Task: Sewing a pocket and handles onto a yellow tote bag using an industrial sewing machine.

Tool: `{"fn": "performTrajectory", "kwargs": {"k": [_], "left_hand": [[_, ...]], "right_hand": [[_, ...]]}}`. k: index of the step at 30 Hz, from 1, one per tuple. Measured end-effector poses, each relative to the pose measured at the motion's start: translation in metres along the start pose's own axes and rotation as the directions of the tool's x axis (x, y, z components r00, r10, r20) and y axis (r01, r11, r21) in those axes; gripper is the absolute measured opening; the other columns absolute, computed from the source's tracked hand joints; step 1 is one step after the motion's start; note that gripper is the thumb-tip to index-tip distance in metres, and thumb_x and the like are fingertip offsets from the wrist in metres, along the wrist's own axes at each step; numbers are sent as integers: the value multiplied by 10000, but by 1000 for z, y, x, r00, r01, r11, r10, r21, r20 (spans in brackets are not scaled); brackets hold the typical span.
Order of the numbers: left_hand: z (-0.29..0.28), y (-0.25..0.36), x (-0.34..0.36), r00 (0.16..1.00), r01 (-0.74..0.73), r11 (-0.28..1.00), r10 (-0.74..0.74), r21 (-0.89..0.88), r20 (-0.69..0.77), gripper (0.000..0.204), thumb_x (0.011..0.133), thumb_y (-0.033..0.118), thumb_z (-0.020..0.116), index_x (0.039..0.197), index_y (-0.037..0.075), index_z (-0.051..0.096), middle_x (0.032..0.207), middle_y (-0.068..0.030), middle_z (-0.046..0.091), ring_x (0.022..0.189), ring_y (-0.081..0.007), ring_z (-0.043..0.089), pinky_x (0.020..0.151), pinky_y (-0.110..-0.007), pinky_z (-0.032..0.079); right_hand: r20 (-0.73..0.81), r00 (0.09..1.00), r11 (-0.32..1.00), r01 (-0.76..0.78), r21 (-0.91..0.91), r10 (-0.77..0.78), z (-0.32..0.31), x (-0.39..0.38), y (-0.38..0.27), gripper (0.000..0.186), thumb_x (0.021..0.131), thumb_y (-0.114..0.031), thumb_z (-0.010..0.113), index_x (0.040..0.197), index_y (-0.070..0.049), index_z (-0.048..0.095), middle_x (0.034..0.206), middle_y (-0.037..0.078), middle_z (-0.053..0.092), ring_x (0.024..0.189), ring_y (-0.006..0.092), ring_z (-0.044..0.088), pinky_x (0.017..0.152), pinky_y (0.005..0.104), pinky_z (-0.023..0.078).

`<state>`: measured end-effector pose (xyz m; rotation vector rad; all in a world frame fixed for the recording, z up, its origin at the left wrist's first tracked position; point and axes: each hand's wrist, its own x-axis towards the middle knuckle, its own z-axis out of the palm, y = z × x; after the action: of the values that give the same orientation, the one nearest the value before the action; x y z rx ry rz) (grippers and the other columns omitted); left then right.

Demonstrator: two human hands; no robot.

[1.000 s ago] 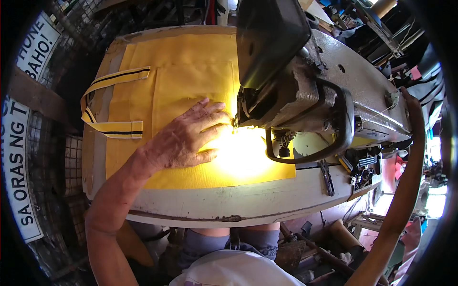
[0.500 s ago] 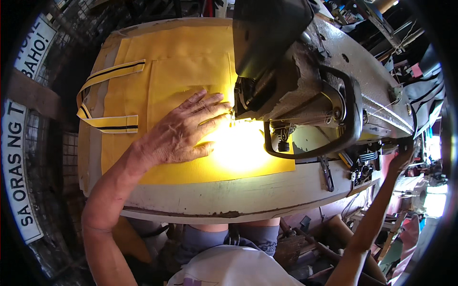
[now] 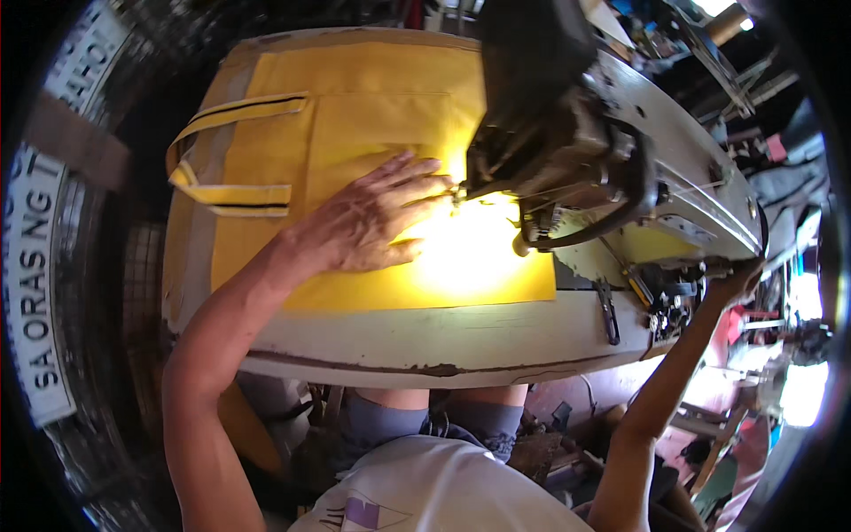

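My left hand (image 3: 377, 213) lies flat on a yellow fabric panel (image 3: 266, 253), fingers apart, their tips close to the needle area of a dark sewing machine (image 3: 550, 151). A stitched rectangular piece, like a pocket, shows on the panel beyond the hand. A yellow strap (image 3: 235, 204) with a black centre stripe loops out from the panel's left part. Bright lamplight washes out the cloth right of my fingers. At the machine's far right end, my right hand (image 3: 737, 284) is closed at the handwheel (image 3: 762, 232); its fingers are partly hidden.
The pale table (image 3: 399, 341) has a chipped, worn front edge. A dark slim tool (image 3: 607, 312) lies on it right of the fabric, near small metal machine parts (image 3: 674, 297). Signs (image 3: 44, 293) hang at the left by wire mesh. Clutter fills the right side.
The whole view has shifted, so the table and machine appear further right and higher. My left hand stays on the fabric and my right hand stays at the handwheel.
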<state>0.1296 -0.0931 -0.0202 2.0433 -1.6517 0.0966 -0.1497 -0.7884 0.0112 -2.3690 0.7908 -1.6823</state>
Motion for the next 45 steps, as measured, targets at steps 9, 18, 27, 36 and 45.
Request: {"fn": "performTrajectory", "kwargs": {"k": [9, 18, 27, 36, 45], "left_hand": [[-45, -131, 52, 931, 357, 920, -364, 164, 18, 504, 950, 320, 617, 1373, 55, 545, 1389, -216, 559, 1302, -361, 521, 1126, -422, 399], [-89, -182, 74, 803, 484, 799, -567, 357, 181, 496, 813, 424, 755, 1050, -8, 696, 1031, -203, 700, 1010, -345, 658, 881, -438, 503], [-13, 2, 21, 887, 217, 757, -416, 616, 198, 335, 920, 144, 617, 1223, 2, 613, 1208, -214, 597, 1072, -354, 615, 913, -461, 529], [10, 30, 1, 921, 271, 561, -387, 782, -41, 445, 944, 218, 542, 1333, 3, 568, 1352, -207, 577, 1181, -353, 559, 902, -424, 480], [12, 36, 4, 916, 268, 528, -398, 806, -45, 439, 957, 244, 528, 1331, 18, 572, 1330, -213, 593, 1163, -354, 586, 894, -425, 489]], "right_hand": [[39, 967, 892, 247, -379, -251, 14, -29, -80, 533, 1008, -226, 532, 1496, -75, 379, 1185, 225, 655, 993, 337, 688, 798, 446, 580], [0, 864, 770, 449, -453, -504, 9, -22, -67, 523, 1041, -283, 510, 1500, -58, 400, 1252, 219, 615, 1010, 310, 678, 814, 425, 602], [-35, 968, 948, 234, -213, -247, 20, -26, -78, 595, 969, -161, 596, 1518, -88, 377, 1172, 173, 658, 928, 257, 691, 752, 365, 595], [-41, 998, 998, 46, -44, -48, 22, -27, -106, 573, 1063, -514, 403, 1260, -20, 615, 1042, 98, 646, 870, 219, 631, 744, 366, 522], [-99, 988, 989, -105, 106, 116, 19, -28, -91, 632, 1031, -570, 441, 1233, -5, 637, 1030, 106, 670, 890, 232, 646, 757, 368, 527]]}}
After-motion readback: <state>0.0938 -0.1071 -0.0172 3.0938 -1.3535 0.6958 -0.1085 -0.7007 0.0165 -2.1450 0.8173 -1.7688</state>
